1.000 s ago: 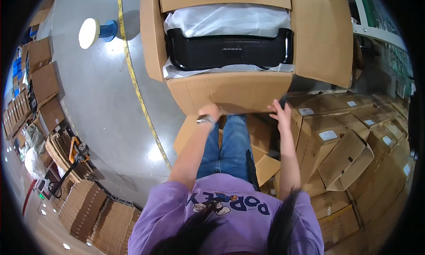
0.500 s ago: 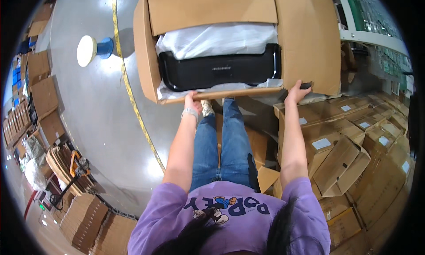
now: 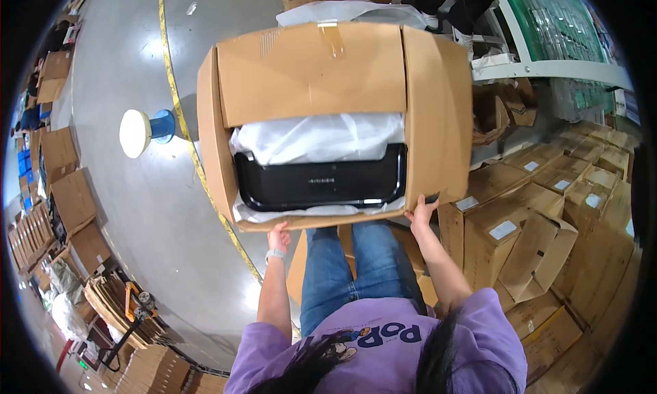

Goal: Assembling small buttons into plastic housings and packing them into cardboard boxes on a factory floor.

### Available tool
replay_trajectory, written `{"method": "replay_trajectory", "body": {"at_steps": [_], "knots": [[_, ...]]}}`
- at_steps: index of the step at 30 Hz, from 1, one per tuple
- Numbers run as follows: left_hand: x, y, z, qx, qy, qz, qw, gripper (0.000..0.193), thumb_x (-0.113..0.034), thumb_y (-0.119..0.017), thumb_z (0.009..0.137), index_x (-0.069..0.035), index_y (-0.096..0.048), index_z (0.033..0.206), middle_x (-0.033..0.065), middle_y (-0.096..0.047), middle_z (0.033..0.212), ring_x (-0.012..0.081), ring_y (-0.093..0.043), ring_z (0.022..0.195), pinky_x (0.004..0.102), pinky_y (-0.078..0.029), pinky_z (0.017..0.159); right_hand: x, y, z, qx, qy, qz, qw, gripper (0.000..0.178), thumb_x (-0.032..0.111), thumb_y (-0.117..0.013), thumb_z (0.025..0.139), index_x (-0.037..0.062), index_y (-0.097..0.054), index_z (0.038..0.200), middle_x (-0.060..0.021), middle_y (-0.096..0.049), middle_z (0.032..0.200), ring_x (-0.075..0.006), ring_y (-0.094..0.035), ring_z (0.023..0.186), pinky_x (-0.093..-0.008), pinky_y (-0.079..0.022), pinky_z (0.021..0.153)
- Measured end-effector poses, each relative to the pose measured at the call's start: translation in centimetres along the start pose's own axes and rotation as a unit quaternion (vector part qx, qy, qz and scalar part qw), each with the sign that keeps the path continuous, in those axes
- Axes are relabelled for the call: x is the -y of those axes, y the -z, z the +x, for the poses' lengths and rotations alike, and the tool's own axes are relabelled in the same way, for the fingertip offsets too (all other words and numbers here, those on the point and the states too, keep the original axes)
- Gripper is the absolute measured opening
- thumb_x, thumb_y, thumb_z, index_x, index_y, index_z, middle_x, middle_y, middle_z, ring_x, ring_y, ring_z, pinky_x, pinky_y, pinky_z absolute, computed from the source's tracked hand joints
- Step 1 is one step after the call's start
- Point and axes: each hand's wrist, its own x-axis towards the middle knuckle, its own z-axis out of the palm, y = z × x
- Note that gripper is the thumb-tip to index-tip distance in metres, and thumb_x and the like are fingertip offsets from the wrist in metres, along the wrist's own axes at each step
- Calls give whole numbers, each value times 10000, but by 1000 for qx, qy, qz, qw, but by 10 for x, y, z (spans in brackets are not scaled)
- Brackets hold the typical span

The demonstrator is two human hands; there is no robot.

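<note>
A large cardboard box (image 3: 311, 75) is held out in front of my body, its front part uncovered. Inside lies a glossy black shallow piece with rounded corners (image 3: 321, 182), with white wrapping sheet (image 3: 328, 141) behind it and along its near edge. My left hand (image 3: 279, 236) grips the box's near edge left of centre, fingers underneath out of sight. At the near right corner my right hand (image 3: 421, 212) is closed on the box. Beside that thumb is a small dark patch; I cannot tell whether it is a hole or an object.
Stacked cartons (image 3: 506, 209) fill the right side, an open carton (image 3: 537, 257) on top. A white-framed rack (image 3: 540, 69) stands far right. Left are a blue and white spool-like post (image 3: 137, 134), a yellow floor line (image 3: 179, 113) and a pallet jack (image 3: 133, 301). Another person's legs (image 3: 465, 7) show beyond.
The box has come nearer to my body and lower in the view, both hands still on it. Another person's legs and a further carton now show beyond it.
</note>
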Motion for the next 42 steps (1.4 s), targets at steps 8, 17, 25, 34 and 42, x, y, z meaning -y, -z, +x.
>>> {"method": "replay_trajectory", "body": {"at_steps": [8, 17, 25, 34, 42], "knots": [[18, 41, -2, -38, 71, -59, 995, 190, -81, -631, 734, -97, -444, 706, -33, -280, 470, 93, -251, 347, 255, -157, 348, 30, -28, -23, -25, 194, -565, 802, 387, 359, -485, 891, -6, -589, 969, -243, -626, 956, -392, -602, 920, -460, -488, 768], [12, 21, -13, -30, 47, -81, 995, 229, -69, -638, 706, -110, -421, 647, -51, -242, 461, 81, -241, 349, 255, -153, 357, 98, -188, -37, 274, 70, 62, 957, 101, 44, -590, 810, 56, -542, 898, 10, -533, 733, -99, -546, 692, -321, -475, 723], [20, 14, -33, -121, 12, -89, 989, 239, -80, -600, 747, -120, -386, 649, -48, -231, 463, 87, -234, 351, 256, -156, 353, 193, -189, -125, 232, 495, 169, 820, 378, -5, -527, 851, -18, -421, 1213, -147, -506, 1202, -237, -520, 1095, -384, -395, 982], [94, 14, -23, -121, 66, -160, 977, 119, -98, -599, 766, -88, -489, 722, -43, -257, 456, 91, -250, 346, 262, -180, 354, 345, -382, -17, 180, 594, -567, 541, 388, 307, -527, 879, 102, -500, 1207, -149, -508, 1265, -348, -504, 1133, -481, -397, 942], [52, -13, -30, -78, 98, -73, 989, 183, -181, -555, 794, -145, -437, 659, -37, -265, 456, 98, -235, 361, 256, -173, 383, 317, -360, -12, 172, 593, -555, 557, 390, 375, -522, 870, 78, -524, 1122, -232, -630, 958, -392, -596, 931, -473, -464, 825]]}}
